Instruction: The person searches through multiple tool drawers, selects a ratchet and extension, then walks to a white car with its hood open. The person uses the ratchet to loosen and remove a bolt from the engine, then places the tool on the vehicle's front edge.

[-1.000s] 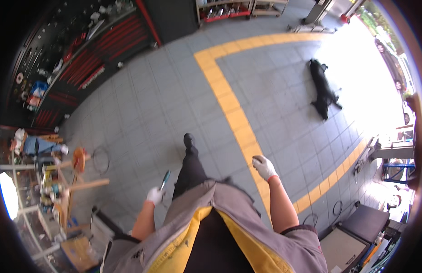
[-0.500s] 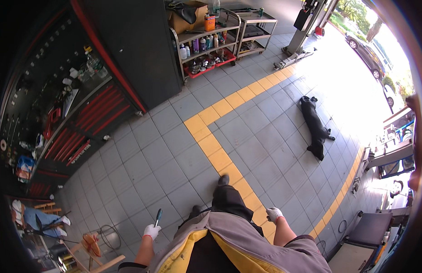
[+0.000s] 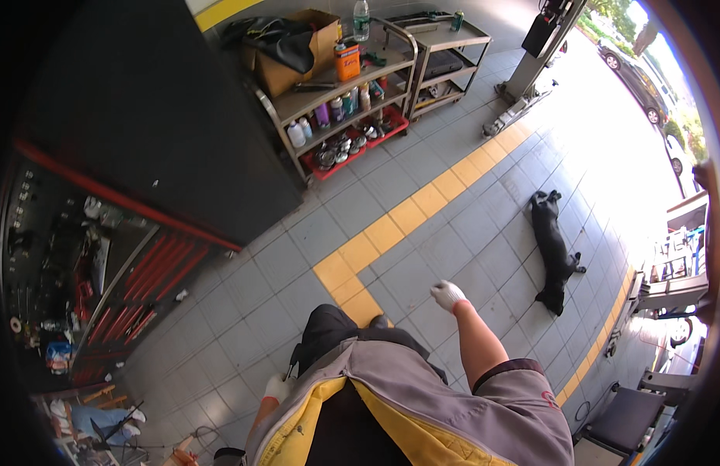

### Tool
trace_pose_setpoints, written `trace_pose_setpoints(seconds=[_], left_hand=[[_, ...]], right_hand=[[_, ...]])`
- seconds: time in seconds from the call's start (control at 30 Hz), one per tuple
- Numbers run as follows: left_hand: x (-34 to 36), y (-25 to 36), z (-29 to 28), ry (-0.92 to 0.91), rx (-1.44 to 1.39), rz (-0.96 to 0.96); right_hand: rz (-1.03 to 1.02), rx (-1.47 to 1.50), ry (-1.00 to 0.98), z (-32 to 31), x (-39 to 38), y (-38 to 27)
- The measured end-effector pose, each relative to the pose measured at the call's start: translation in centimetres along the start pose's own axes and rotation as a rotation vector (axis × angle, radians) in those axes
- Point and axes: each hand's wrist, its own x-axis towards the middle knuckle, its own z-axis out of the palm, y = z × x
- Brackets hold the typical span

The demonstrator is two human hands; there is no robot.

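My left hand [image 3: 276, 387], in a white glove, is low beside my left thigh, close to the jacket. Its fingers are closed on a slim tool with a dark teal handle, which looks like a screwdriver; only a dark piece of it [image 3: 293, 362] shows now against my trousers. My right hand [image 3: 448, 296], also in a white glove, is held out ahead over the grey tiles, right of the yellow line. Its fingers are curled in, and whatever they may hold is hidden. Neither hand touches the furniture around me.
A black dog [image 3: 554, 252] lies on the tiles to the right. Ahead stand a metal trolley [image 3: 340, 92] with bottles, cans and red trays, and a second trolley [image 3: 453, 37]. Dark cabinets with a red-drawer workbench [image 3: 154, 272] line the left. A lift post [image 3: 531, 74] rises beyond.
I have stepped forward; the trolleys and dark cabinet look nearer. My right hand has swung forward and up, while my left hand has dropped back beside my thigh, hiding most of the tool.
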Motion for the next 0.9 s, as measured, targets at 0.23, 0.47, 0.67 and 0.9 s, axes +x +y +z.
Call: trace_pose_setpoints(seconds=[0.23, 0.47, 0.67, 0.9], left_hand=[[29.0, 9.8, -3.2, -0.002, 0.25, 0.259], [35.5, 36.4, -21.3, 0.001, -0.111, 0.089], [37.1, 54.6, -29.0, 0.141, -0.104, 0.01], [40.5, 61.5, -23.1, 0.126, -0.119, -0.22]], right_hand=[[-0.144, 0.257, 0.116, -15.2, 19.7, -20.3], [0.263, -0.022, -0.121, -14.9, 32.8, -15.9], [0.645, 0.247, -0.345, -18.7, 41.4, -13.3], [0.191, -0.014, -0.362, -32.1, 65.9, -22.1]])
